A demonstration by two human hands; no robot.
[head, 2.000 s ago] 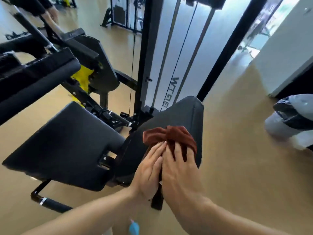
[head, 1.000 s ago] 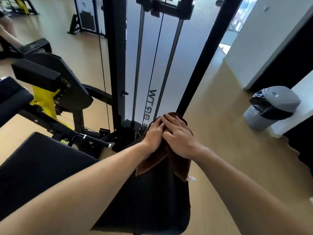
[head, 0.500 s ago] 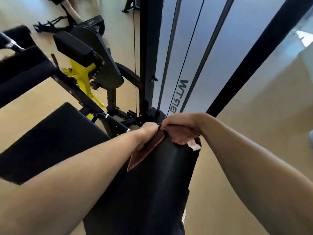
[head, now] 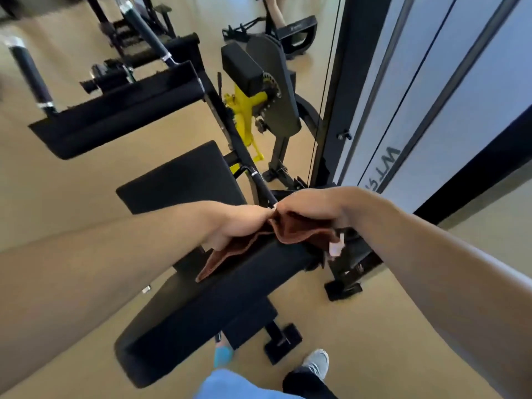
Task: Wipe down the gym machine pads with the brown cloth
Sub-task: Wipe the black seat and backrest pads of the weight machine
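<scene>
The brown cloth [head: 290, 234] is draped over the far top edge of the long black back pad [head: 201, 300], one flap hanging down its left side. My left hand [head: 239, 226] and my right hand [head: 311, 208] sit side by side on the cloth, fingers curled over the pad's edge and out of sight, pressing the cloth onto it. A white tag [head: 335, 247] dangles from the cloth under my right wrist. The black seat pad [head: 184, 177] lies just beyond my left forearm. A third long black pad [head: 115, 119] sits further left.
The machine's yellow pivot arm [head: 244, 110] and black cam plate stand behind the seat. A black upright post and grey weight-stack guard [head: 431, 82] rise at the right. My grey shoe [head: 316, 362] stands on the tan floor by the machine's foot. Handle bars [head: 31, 73] stick up at far left.
My view has swung down and left, showing more of the back pad and my shoe. Both hands stay on the cloth at the pad's top edge, curled further over it.
</scene>
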